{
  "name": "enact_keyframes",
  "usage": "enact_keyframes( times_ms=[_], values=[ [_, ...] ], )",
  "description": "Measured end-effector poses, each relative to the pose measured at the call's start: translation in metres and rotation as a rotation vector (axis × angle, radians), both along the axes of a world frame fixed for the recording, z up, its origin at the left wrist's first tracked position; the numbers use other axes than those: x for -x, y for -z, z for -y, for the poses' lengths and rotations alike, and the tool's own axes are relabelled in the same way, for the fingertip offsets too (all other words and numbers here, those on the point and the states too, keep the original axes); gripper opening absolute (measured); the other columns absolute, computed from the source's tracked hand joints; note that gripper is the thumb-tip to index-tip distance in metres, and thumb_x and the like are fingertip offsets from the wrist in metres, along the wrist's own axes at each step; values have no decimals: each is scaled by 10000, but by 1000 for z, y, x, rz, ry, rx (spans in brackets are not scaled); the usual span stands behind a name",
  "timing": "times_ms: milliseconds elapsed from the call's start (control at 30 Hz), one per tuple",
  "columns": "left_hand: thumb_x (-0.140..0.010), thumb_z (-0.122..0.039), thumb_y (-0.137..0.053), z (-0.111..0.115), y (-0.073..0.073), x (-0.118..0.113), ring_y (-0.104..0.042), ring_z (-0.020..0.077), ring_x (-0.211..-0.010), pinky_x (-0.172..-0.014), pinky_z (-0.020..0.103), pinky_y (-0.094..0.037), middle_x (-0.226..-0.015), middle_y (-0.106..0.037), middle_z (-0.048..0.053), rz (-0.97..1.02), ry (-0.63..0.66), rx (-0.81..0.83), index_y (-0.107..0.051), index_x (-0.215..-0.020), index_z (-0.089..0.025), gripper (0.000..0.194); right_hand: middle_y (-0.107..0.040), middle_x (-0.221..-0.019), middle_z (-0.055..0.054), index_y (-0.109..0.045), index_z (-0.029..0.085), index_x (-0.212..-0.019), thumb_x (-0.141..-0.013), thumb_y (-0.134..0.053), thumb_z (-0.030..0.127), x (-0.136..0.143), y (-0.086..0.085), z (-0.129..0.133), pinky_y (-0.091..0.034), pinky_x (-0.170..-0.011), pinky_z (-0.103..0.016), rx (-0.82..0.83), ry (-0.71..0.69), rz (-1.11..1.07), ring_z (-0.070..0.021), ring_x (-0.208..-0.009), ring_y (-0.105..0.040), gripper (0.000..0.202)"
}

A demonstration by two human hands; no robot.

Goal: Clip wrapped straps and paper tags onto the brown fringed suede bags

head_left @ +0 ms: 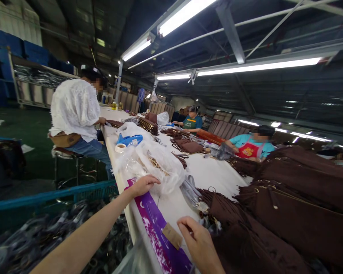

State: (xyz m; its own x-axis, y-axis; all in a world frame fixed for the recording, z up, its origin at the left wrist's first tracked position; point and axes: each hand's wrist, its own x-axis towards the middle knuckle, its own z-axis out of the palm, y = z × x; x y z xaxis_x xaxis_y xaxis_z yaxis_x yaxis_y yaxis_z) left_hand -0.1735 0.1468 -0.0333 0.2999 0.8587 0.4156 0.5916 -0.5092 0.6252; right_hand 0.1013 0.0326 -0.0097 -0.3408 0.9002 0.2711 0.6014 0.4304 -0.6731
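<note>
My left hand [144, 185] reaches over the far end of a purple printed strip [153, 217], its fingers stretched out beside a clear plastic bag [171, 169] with gold-coloured pieces inside. Nothing shows in its grasp. Nearer to me, my right hand [200, 241] has its thumb and forefinger curled together; anything between the tips is too small to make out. Just left of it, a brown card tag [172, 236] lies on the strip. Brown fringed bags [308, 205] are piled to the right, beside grey wrapped straps [190, 190].
A blue tape dispenser [130, 139] and a tape roll [120, 147] stand farther up the white table [214, 171]. A teal crate [82, 192] of wrapped straps is at lower left. One person sits at left, others across the table.
</note>
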Motion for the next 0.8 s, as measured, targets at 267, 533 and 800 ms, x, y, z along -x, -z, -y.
enact_keyframes(
  times_ms=[267, 533, 800],
  values=[
    [-799, -108, -487, 1, 11, -1, -615, 196, -1027, -972, 294, -443, -1062, -708, 69, -16, 22, 13, -740, -1045, -173, 358, -681, -921, -91, -656, 159, -908, -908, -565, 172, 72, 12, -60, -425, -691, -265, -101, 156, 501, -240, -866, -651, 92],
    [-771, -189, -625, -4, 14, -2, -643, 208, -953, -934, 290, -453, -1040, -725, 67, -75, 41, 23, -746, -1050, -184, 304, -710, -892, -131, -674, 161, -853, -869, -537, 53, 79, 4, -63, -418, -640, -290, -8, 138, 665, -266, -812, -677, 175],
    [-803, -199, -586, -4, 12, -3, -636, 208, -969, -934, 284, -448, -996, -742, 36, -194, 8, -22, -752, -975, -219, 240, -629, -621, -68, -568, 246, -491, -637, -612, 136, -85, -47, 3, -372, -572, -318, 207, 66, 447, -236, -634, -585, 188]
  ],
)
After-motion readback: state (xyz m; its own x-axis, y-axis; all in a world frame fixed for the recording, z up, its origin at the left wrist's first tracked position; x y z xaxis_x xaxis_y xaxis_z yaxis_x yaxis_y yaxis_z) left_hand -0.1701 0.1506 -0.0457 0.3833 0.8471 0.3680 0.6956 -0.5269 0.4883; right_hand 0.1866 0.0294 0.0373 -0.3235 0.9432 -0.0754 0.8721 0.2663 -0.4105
